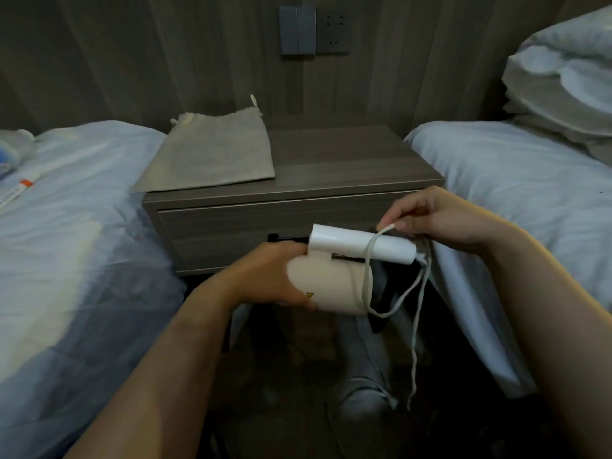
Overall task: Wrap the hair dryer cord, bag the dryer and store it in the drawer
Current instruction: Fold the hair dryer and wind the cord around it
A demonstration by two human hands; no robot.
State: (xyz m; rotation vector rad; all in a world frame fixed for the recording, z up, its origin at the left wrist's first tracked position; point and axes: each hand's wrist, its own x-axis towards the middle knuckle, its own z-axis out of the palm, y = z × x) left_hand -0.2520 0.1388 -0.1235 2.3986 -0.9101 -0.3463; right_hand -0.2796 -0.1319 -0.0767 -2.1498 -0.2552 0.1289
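A white hair dryer (334, 286) is folded, its handle (361, 245) lying along the top of the barrel. My left hand (265, 279) grips the barrel from the left. My right hand (437, 217) pinches the grey cord (369, 260) above the handle's end. One loop of cord runs around handle and barrel, and the rest of the cord (415, 342) hangs down toward the floor. A beige drawstring bag (212, 154) lies flat on the left of the nightstand top (347, 157). The drawer (231, 226) below it is shut.
The wooden nightstand stands between two beds with white sheets, the left bed (66, 226) and the right bed (516, 180). Pillows (563, 77) are stacked at the upper right. A wall switch and socket (314, 29) sit above. My leg and shoe (361, 389) are below the dryer.
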